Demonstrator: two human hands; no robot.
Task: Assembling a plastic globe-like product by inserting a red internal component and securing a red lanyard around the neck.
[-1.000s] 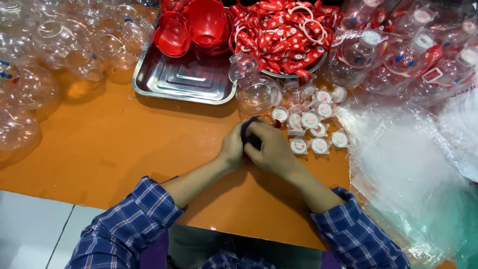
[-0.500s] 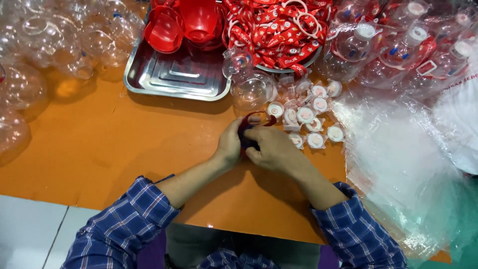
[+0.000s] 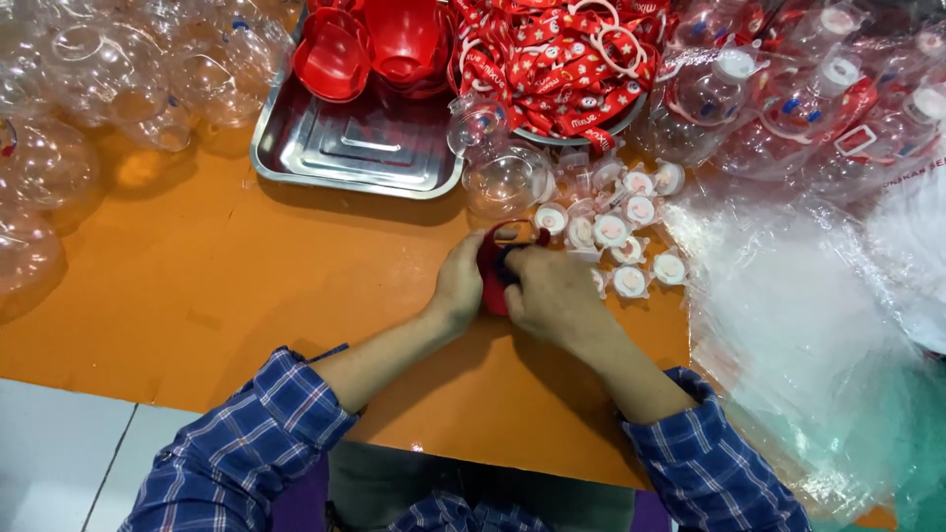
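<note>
Red plastic piece [image 3: 493, 281] sits low over the orange bench [image 3: 197, 296], pinched between both hands; left hand [image 3: 461, 286] clasps its side to steady it; right hand [image 3: 554, 296] closes over it, white caps [image 3: 611, 232] within reach.

A single head-worn camera looks almost straight down from above the person's own chest, with the plaid sleeves entering at the bottom edge and the view facing away from the body across the orange desk [image 3: 197, 286]. It sits close enough that both hands, the left hand [image 3: 461, 286] and right hand [image 3: 554, 294], fall near the middle of the picture. The far edge of the view reaches the steel tray [image 3: 355, 148], the clear plastic globes [image 3: 89, 89] at the left and the clear plastic bags [image 3: 808, 296] at the right.
</note>
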